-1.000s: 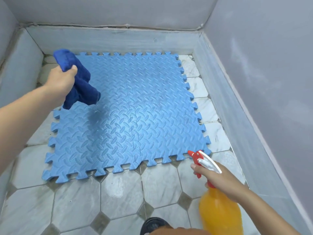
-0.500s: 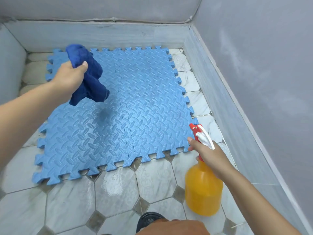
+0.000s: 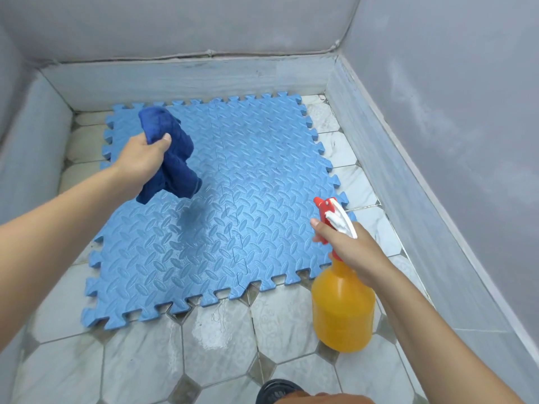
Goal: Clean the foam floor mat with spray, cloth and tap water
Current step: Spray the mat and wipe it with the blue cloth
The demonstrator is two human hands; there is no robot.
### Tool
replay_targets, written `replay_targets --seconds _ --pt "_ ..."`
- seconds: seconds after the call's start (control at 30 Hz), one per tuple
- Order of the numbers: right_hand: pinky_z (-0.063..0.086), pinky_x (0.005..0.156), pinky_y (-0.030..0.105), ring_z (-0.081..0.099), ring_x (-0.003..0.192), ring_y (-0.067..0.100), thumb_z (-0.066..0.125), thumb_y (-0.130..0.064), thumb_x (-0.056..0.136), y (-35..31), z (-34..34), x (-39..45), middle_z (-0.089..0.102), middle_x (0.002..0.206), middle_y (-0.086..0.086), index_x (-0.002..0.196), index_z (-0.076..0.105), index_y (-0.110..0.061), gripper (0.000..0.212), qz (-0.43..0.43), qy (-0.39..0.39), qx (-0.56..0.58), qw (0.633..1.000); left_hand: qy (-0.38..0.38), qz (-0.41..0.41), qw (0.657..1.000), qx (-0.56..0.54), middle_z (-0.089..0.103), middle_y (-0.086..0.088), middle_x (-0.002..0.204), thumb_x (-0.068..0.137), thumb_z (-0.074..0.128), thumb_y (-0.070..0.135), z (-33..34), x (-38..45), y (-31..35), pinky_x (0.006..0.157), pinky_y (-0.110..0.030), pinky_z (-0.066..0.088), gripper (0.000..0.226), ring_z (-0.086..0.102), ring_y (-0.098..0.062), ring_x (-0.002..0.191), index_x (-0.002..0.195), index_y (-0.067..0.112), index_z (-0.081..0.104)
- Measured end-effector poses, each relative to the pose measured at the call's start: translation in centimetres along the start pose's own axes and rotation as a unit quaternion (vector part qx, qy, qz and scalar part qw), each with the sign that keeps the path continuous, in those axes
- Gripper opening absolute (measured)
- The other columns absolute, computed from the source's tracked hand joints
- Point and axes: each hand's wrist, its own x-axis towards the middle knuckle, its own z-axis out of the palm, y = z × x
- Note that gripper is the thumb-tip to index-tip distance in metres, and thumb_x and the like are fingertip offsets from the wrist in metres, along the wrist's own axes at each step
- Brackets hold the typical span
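Right grip (image 3: pixel 347 252) wrapped round the neck of the orange spray bottle (image 3: pixel 342 310), forefinger laid on the red trigger (image 3: pixel 322 223), nozzle aimed out across the foam mat (image 3: pixel 262 199); the bottle hangs near the mat's right front corner, and I cannot tell whether its base rests on the tiled floor (image 3: pixel 140 360) or sits just above it. The floor nearest me shows a wet sheen in front of the mat, so I judge a slip underfoot, or the light mat skating on the film once I press down to wipe, to be the chief hazard. Farther out, left grip (image 3: pixel 143 158) clenched on the bunched dark blue cloth (image 3: pixel 172 158), raised above the mat's left half and not touching it. If I squeeze now, I expect mist may land on the cloth and forearm instead of the foam. The mat lies flat against the far wall (image 3: pixel 189 80); overspray could streak that wall, and liquid may seep into the interlocking seams
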Motion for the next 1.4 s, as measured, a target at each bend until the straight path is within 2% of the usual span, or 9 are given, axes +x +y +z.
replay_targets --seconds 0.1,0.23,0.4,0.57,0.73,0.93,1.2,1.3,1.4 --pt "0.051 0.074 0.038 0.061 0.054 0.002 0.064 -0.057 0.083 0.2 0.8 0.2 0.064 0.064 0.002 0.072 0.058 -0.011 0.048 0.005 0.043 -0.034 0.998 -0.009 -0.006 1.0 0.001 0.054 -0.017 0.134 0.102 0.042 0.035 -0.1 0.1 -0.5 0.093 -0.035 0.039 0.041 0.05 -0.033 0.126 0.135 0.012 0.051" --pt "0.054 0.086 0.047 0.064 0.073 0.018 0.064 -0.068 0.076 -0.5 0.9 0.1 0.064 0.067 -0.004 0.091 0.062 -0.012 0.057 -0.022 0.0 -0.011 1.0 -0.007 -0.014 1.0 0.002 0.054 -0.017 0.136 0.102 0.042 0.036 -0.2 0.2 -0.8 0.095 -0.036 0.039 0.042 0.049 -0.034 0.127 0.135 0.012 0.051" --pt "0.048 0.068 0.036 0.055 0.055 0.012 0.063 -0.058 0.083 -0.7 2.0 0.0 0.055 0.056 0.001 0.069 0.051 -0.013 0.049 -0.038 0.016 -0.043 0.998 -0.001 -0.017 1.0 -0.002 0.053 -0.016 0.136 0.102 0.043 0.036 -0.2 0.2 -0.7 0.094 -0.036 0.039 0.042 0.05 -0.034 0.127 0.136 0.012 0.05" --pt "0.056 0.08 0.043 0.065 0.073 0.019 0.065 -0.061 0.08 -1.3 1.5 -0.1 0.065 0.072 0.002 0.091 0.062 -0.015 0.048 -0.048 -0.043 -0.033 0.997 -0.011 -0.017 1.0 -0.005 0.054 -0.016 0.135 0.101 0.043 0.037 -0.3 0.3 -1.0 0.098 -0.038 0.041 0.042 0.05 -0.033 0.126 0.135 0.013 0.051" --pt "0.051 0.065 0.037 0.057 0.058 0.016 0.065 -0.041 0.087 0.3 0.3 -0.8 0.059 0.062 0.007 0.074 0.059 -0.003 0.04 -0.028 0.076 0.021 0.996 0.002 -0.035 0.999 -0.034 0.057 -0.006 0.108 0.1 0.044 0.041 -0.1 0.8 -1.1 0.093 -0.037 0.041 0.029 0.053 -0.026 0.111 0.119 0.02 0.053" --pt "0.053 0.061 0.026 0.066 0.074 0.011 0.065 -0.043 0.087 1.0 -1.7 -1.0 0.07 0.074 -0.002 0.08 0.07 -0.022 0.023 -0.019 0.055 0.044 0.997 -0.009 -0.025 0.998 -0.049 0.053 -0.007 0.115 0.101 0.045 0.04 0.6 0.6 0.0 0.091 -0.034 0.039 0.027 0.051 -0.024 0.108 0.12 0.022 0.052" --pt "0.058 0.08 0.052 0.064 0.054 0.0 0.074 -0.038 0.082 3.5 -6.3 -2.2 0.07 0.077 -0.001 0.083 0.074 -0.029 0.009 0.001 0.203 0.121 0.972 -0.067 0.005 0.996 -0.061 0.055 -0.007 0.118 0.101 0.047 0.037 2.9 -0.9 2.2 0.09 -0.032 0.041 0.04 0.054 -0.021 0.109 0.131 0.011 0.053" --pt "0.059 0.08 0.049 0.067 0.064 0.0 0.07 -0.034 0.087 4.7 -8.1 -3.0 0.071 0.086 0.003 0.084 0.074 -0.041 0.009 -0.049 0.218 0.132 0.966 -0.089 0.005 0.992 -0.093 0.059 -0.007 0.113 0.101 0.049 0.035 3.6 -1.5 2.7 0.092 -0.033 0.043 0.027 0.056 -0.021 0.108 0.121 0.017 0.054" --pt "0.057 0.071 0.041 0.064 0.064 0.006 0.067 -0.03 0.091 5.2 -9.0 -3.3 0.067 0.082 0.001 0.088 0.072 -0.032 0.006 -0.089 0.247 0.103 0.959 -0.106 -0.004 0.986 -0.13 0.061 0.001 0.099 0.101 0.049 0.035 4.0 -1.7 3.2 0.09 -0.032 0.044 0.023 0.057 -0.019 0.106 0.118 0.019 0.052"
